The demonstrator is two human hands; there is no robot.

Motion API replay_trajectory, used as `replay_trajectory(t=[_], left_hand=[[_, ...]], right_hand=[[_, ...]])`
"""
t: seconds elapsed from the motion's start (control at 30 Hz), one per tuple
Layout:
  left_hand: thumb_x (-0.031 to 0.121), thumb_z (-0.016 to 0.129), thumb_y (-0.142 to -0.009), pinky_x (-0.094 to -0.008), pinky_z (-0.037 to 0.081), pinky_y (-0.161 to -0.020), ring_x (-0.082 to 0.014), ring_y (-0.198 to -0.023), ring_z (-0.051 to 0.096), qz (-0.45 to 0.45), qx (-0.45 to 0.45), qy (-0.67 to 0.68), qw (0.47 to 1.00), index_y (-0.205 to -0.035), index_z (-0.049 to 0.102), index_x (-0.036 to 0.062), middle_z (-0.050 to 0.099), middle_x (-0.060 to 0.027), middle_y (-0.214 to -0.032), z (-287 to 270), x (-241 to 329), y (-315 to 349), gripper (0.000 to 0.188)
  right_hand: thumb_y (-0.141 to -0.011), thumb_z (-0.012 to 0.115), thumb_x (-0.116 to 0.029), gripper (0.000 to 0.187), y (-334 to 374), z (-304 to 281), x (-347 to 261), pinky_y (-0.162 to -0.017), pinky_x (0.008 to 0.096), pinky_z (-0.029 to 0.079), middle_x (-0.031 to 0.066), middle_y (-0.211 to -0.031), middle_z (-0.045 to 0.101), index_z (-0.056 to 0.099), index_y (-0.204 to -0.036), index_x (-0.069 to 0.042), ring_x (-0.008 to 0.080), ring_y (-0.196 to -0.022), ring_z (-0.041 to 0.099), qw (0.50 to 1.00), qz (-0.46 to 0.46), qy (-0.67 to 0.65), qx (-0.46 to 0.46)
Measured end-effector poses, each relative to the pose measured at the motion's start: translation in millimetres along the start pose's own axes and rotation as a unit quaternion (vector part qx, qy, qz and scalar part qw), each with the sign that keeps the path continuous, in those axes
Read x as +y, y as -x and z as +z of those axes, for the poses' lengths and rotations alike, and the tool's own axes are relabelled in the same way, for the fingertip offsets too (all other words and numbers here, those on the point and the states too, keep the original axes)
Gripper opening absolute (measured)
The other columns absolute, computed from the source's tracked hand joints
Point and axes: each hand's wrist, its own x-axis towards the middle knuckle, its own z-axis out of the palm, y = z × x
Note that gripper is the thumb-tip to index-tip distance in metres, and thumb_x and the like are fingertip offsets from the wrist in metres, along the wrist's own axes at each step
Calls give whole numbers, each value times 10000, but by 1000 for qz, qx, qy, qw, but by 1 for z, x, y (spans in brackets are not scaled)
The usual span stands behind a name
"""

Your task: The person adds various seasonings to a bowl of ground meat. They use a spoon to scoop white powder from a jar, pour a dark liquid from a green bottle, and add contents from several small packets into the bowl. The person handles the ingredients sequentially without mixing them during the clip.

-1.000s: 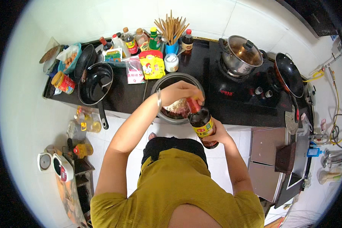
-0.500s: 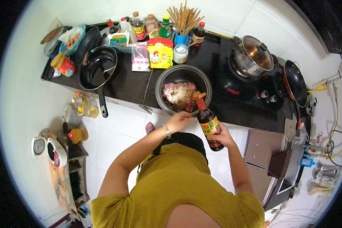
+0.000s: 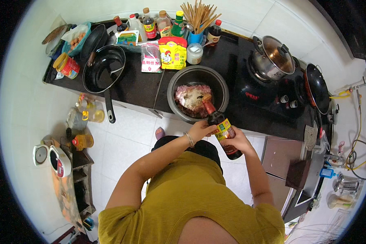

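Observation:
My right hand (image 3: 239, 142) is wrapped round the lower body of a dark sauce bottle (image 3: 219, 124) with a red neck and a yellow label. With a bracelet on its wrist, my left hand (image 3: 201, 131) grips the same bottle from the left, near its shoulder. The bottle tilts forward, its mouth over a dark grey pot (image 3: 219, 87) at the counter's front edge. In the pot lies pink minced meat (image 3: 197, 88) with pale powder (image 3: 191, 99) on it. A small dark patch shows on the powder near the bottle's mouth.
Behind the pot stand a yellow packet (image 3: 173, 55), a pink-and-white packet (image 3: 151, 61), a white jar (image 3: 194, 53), several bottles and chopsticks (image 3: 199, 16). A black frying pan (image 3: 95, 83) overhangs the edge at left; a lidded steel pot (image 3: 268, 67) sits on the cooktop at right.
The bottle has tipped further forward, its mouth moving left over the meat. My left hand has moved right from the pot's front rim onto the bottle. A dark patch has appeared on the powder.

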Motion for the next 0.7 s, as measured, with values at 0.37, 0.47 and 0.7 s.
replay_trajectory(t=[0.37,0.47,0.7], left_hand=[[288,661,-845,-238,517,-702,-124,-819,609,15,45,68,997,-1034,546,-45,613,-79,-955,1,12,3,399],[283,664,-843,-244,520,-703,-128,-830,612,21,43,78,996,-1042,542,-47,613,-83,-961,-1,9,2,405],[283,668,-839,-248,526,-698,-146,-850,622,17,51,89,995,-1060,535,-49,620,-90,-973,-5,13,9,420]], right_hand=[[-583,806,-137,505,-5,-2,-18,-719,283,493,68,-882,654,574,-1010,0,138,-763,615,999,6,33,6],[-582,803,-129,497,-6,-2,-19,-717,280,492,69,-880,654,574,-1003,3,137,-761,614,1000,4,25,-2],[-586,797,-117,490,-11,0,-25,-717,278,490,75,-878,650,565,-998,12,139,-763,614,999,0,29,-25]])
